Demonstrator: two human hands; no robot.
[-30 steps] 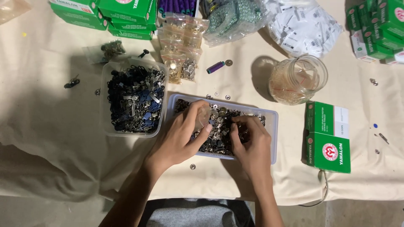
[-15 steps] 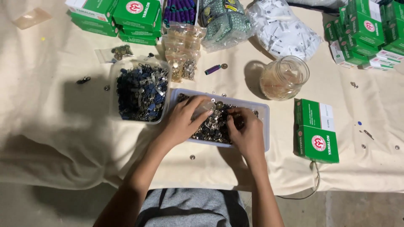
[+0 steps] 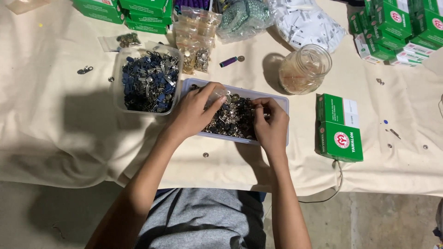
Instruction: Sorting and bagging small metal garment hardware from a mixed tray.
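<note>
Table cloth [image 3: 55,115]: we see a cream sheet over the whole work surface, creased at the near edge.
Green cartons, far left [image 3: 124,11]: flat rectangular boxes stacked along the top edge.
Green cartons, far right [image 3: 401,25]: a second stack, green with white ends and round red marks.
Green carton pair [image 3: 339,127]: two boxes lying flat just right of the tray, long sides running away from us.
White packet bag [image 3: 309,23]: a clear bag of white slips, top centre.
Tray [image 3: 281,102]: a pale rectangular tray, long axis left to right and tilted slightly down to the right, in front of us at centre; it holds small silver and dark metal parts [image 3: 233,122].
Square tub [image 3: 121,103]: clear, just left of the tray, filled with dark blue and silver fittings.
Glass jar [image 3: 304,69]: upright, open, beyond the tray's right end.
Left hand [image 3: 194,113]: over the tray's left half, fingers curled around a small clear bag.
Right hand [image 3: 272,127]: at the tray's right end, fingertips pinched together in the parts; what they clamp, we cannot tell.
</note>
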